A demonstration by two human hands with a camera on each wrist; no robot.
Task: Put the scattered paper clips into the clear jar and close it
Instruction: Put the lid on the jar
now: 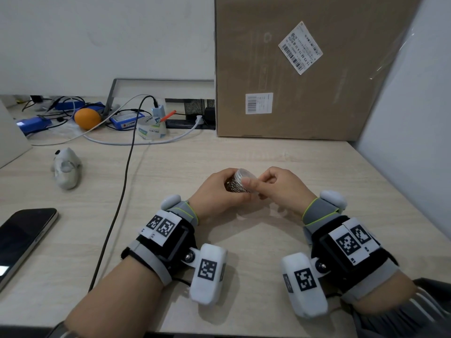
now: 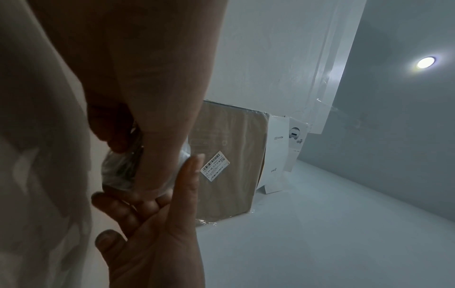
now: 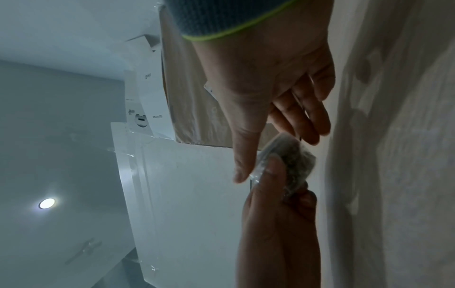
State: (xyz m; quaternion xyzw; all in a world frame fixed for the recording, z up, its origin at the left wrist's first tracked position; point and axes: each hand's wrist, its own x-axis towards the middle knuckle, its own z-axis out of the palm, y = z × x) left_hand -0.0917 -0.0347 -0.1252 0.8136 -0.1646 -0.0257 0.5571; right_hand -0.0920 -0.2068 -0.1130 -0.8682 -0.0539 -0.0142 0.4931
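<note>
Lifted just above the pale wooden counter [image 1: 244,152] in front of the tall brown cardboard box [image 1: 305,69], the small clear jar [image 1: 240,182] packed with paper clips sits in the left hand [image 1: 217,193] grip while the right hand [image 1: 280,189] pinches its clear lid [image 1: 246,173], which, if it seats crooked, could slip and spill clips.

Clear jar [image 1: 240,182], brown box [image 1: 305,69]

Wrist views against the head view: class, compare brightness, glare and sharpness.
Head view: bright, even light, sharp, edges bowed by the wide lens. Left wrist view: dim, hands and clear jar blurred, ceiling lamp flaring. Right wrist view: equally dim, soft, another lamp glare.
</note>
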